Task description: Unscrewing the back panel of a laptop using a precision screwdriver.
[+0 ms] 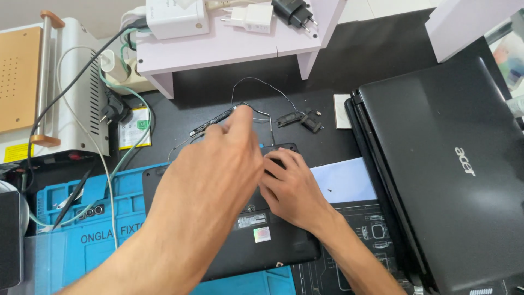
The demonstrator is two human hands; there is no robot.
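Observation:
My left hand (215,169) reaches forward over the dark desk. Its fingertips pinch the near end of a thin black strip with wires (212,122), and a thin black wire (262,84) loops away behind it. My right hand (292,188) rests on a black laptop base (273,240) that lies bottom up, with its fingers curled on the base's far edge. The left hand hides much of the base's left part.
A closed black laptop lid (447,164) lies at the right. Two small black speaker parts (299,119) sit behind the base. A blue work mat (82,229) holds tweezers (71,196). A white shelf (229,46) with chargers and a white machine (82,93) stand behind.

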